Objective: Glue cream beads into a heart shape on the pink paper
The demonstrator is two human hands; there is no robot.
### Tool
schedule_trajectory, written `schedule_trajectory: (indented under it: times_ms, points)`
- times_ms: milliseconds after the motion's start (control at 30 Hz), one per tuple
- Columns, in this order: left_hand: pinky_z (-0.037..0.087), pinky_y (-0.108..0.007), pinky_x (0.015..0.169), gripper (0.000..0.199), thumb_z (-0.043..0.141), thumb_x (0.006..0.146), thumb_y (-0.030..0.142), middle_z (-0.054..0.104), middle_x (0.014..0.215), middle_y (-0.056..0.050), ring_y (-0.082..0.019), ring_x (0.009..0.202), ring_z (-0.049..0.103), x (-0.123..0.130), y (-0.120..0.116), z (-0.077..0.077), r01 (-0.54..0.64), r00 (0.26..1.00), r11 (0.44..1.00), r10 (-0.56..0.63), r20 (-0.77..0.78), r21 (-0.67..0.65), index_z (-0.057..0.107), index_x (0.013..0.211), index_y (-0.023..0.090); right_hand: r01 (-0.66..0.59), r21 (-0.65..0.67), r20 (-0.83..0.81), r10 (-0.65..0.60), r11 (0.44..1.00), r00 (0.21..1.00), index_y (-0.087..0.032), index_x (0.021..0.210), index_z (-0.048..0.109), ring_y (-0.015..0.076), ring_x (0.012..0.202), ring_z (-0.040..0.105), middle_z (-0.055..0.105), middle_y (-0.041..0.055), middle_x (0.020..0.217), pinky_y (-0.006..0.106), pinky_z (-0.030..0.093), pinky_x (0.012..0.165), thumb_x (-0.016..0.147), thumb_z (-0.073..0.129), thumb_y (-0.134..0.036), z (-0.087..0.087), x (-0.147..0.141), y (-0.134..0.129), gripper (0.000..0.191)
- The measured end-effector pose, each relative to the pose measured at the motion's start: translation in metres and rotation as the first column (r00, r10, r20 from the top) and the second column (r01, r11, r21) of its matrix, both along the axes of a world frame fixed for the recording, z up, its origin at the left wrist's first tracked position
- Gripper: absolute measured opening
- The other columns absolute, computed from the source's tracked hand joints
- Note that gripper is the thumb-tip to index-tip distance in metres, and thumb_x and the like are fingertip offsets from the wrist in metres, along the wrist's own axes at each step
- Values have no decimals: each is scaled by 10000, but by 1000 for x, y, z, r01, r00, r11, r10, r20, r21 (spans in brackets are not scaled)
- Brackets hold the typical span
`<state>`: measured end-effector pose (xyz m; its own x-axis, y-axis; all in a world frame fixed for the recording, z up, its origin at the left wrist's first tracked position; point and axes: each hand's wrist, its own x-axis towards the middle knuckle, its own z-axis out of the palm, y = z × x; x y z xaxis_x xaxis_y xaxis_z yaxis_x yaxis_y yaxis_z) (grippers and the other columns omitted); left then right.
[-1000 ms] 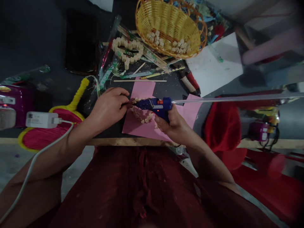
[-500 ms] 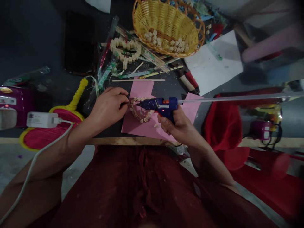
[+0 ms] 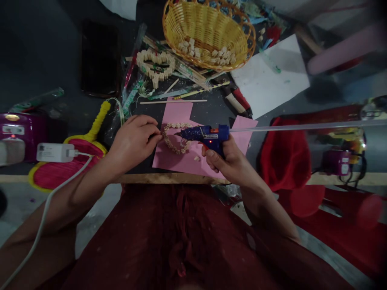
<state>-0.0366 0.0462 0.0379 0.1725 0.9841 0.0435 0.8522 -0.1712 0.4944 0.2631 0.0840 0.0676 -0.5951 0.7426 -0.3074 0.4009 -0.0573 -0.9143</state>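
Note:
My right hand [image 3: 222, 158] is wrapped round the grip of a blue hot glue gun [image 3: 208, 135], with a long clear glue stick [image 3: 290, 127] running out of its back. The gun's tip points left, over a ring of small pale wooden pieces [image 3: 178, 151] lying on pink paper [image 3: 196, 167]. At the ring's left edge, my left hand [image 3: 133, 139] has thumb and fingers pinched together. Whatever sits between those fingertips is too small to make out. One loose wooden piece [image 3: 197, 158] rests on the paper below the gun.
Behind the paper are a thin stick [image 3: 173, 102], a heart-shaped wooden piece [image 3: 142, 64], pliers [image 3: 238, 100] and a yellow basket [image 3: 208, 24] holding small blocks. To the left lie a dark phone [image 3: 99, 58], a pink-and-yellow racket [image 3: 60, 173] and a white charger [image 3: 56, 153] with cable.
The glue gun's tip has drawn slightly right, away from my left fingertips. My left hand has shifted a little left and stays pinched. The whole view has moved slightly.

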Motion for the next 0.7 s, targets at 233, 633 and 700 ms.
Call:
schedule_trajectory:
  times_ms: [233, 633, 700]
  points:
    - [519, -481, 1033, 255, 573, 982, 292, 750, 1051, -103, -285, 1062, 699, 15, -13, -4, -32, 999, 998, 33, -16, 59, 781, 887, 182, 8, -59, -31, -9, 998, 999, -279, 1338, 413, 102, 652, 539, 590, 7, 1000, 261, 481, 533, 1041, 588, -551, 3, -3, 2, 438]
    - [533, -478, 1013, 231, 589, 941, 272, 749, 1059, -81, -273, 1050, 690, 13, -9, -5, -103, 994, 994, 103, 37, 20, 778, 823, 213, -92, -23, 44, 93, 995, 995, -225, 1392, 415, 181, 821, 615, 643, 77, 1061, 350, 594, 697, 1035, 561, -586, 6, -15, 15, 528]
    - [527, -478, 1027, 221, 598, 938, 277, 748, 1079, -80, -274, 1070, 685, 13, -10, -4, -105, 993, 994, 104, 50, 10, 784, 837, 215, -100, -22, 51, 101, 995, 994, -226, 1387, 422, 188, 833, 619, 642, 77, 1051, 364, 600, 716, 1033, 559, -592, 6, -16, 16, 527]
